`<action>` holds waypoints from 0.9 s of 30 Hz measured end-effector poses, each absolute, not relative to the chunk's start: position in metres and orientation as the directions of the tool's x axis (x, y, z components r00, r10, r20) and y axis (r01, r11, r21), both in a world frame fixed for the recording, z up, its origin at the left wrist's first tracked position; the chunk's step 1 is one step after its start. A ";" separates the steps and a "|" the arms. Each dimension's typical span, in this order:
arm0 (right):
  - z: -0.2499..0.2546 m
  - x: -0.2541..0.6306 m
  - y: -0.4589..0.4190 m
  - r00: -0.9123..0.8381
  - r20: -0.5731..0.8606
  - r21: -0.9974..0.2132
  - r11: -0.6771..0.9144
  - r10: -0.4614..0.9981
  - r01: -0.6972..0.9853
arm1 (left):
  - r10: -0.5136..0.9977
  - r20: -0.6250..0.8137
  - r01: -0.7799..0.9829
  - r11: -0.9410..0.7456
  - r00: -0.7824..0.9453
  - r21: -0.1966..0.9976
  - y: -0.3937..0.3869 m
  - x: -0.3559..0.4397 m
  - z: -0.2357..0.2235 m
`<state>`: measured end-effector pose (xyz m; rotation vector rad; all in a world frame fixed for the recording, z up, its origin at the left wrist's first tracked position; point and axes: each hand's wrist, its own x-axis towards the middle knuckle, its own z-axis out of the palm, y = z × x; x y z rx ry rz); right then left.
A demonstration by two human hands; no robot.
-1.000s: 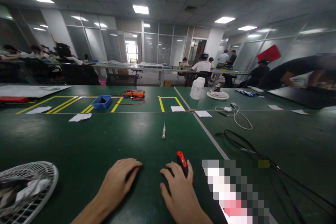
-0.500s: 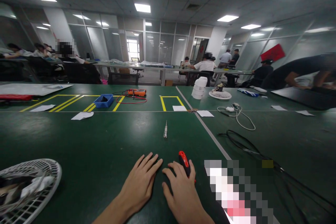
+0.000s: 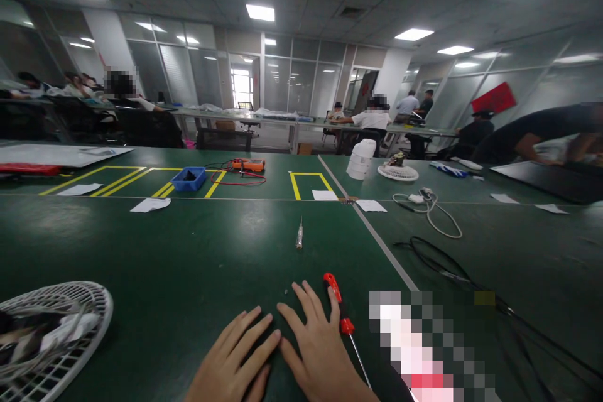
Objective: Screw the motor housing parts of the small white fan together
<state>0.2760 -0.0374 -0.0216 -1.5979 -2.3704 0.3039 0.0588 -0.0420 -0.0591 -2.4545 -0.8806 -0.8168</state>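
Note:
My left hand (image 3: 238, 355) lies palm down on the green table (image 3: 155, 301), fingers stretched out, holding nothing. Beside it my right hand (image 3: 315, 342) rests with its fingers spread, also with nothing in its grip. The two hands almost meet at the left fingertips and the right thumb. Just right of my right hand lies a screwdriver (image 3: 347, 325) with a red and black handle, its shaft pointing back toward me. Farther forward, a small clear-handled screwdriver (image 3: 299, 237) lies by itself, tip away from me.
At left sits a white fan grille (image 3: 101, 326) holding cords. Farther back are a blue bin (image 3: 188, 183), an orange multimeter (image 3: 248, 165), a white plastic part (image 3: 361, 159) and another fan grille (image 3: 398, 173). Black cables (image 3: 447, 273) spread at right. A person (image 3: 541, 132) leans over the table.
My right hand has shifted left and forward off the red and black screwdriver, uncovering its shaft. My left hand has drawn back toward me.

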 end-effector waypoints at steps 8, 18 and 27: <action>-0.033 0.269 -0.033 -0.364 0.069 -0.361 0.364 0.929 0.859 | 0.396 0.741 0.705 -0.694 0.542 -0.145 -0.046 -0.011 -0.054; -0.027 0.266 -0.028 -0.344 -0.013 -0.384 0.313 0.939 0.869 | 0.276 0.868 0.783 -0.594 0.412 -0.183 -0.025 -0.068 -0.055; -0.036 0.261 -0.031 -0.321 -0.005 -0.426 0.289 0.947 0.857 | 0.204 0.896 0.669 -0.732 0.394 -0.128 0.002 0.005 -0.050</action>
